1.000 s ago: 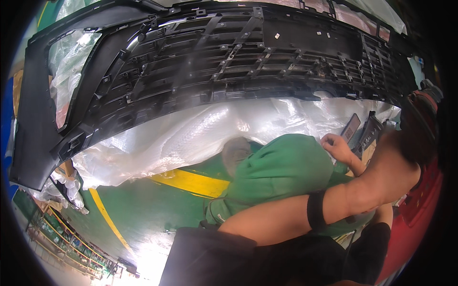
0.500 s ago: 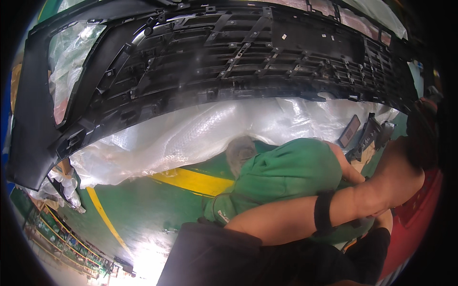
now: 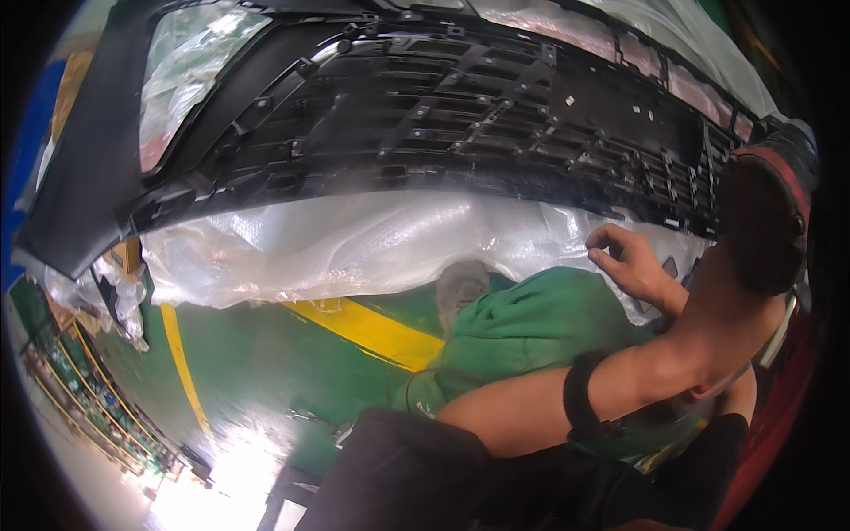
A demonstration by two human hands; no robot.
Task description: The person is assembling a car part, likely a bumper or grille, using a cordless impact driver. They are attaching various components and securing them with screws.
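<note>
- Right hand (image 3: 630,263): beside the panel's near edge toward the right, above the wrap; its grip is released, fingers loosely curled, thumb and forefinger apart.
- Left arm (image 3: 637,380): crosses to the right in front of the right forearm, with a black band (image 3: 581,396) around it; the hand merges into a dark, red-edged object (image 3: 767,208) at far right, so I cannot tell what its grip is doing.
- Black panel (image 3: 425,133): long, latticed and ribbed, stretching left to right across the far side, with a large opening at its left end.
- Clear plastic wrap (image 3: 354,248): spread beneath the panel and out along its near edge.
- Green garment (image 3: 549,314): bunched between the left arm and the wrap, a grey shoe (image 3: 460,290) just left of it.
- Green floor (image 3: 257,354): yellow stripes (image 3: 376,336) on the near left.
</note>
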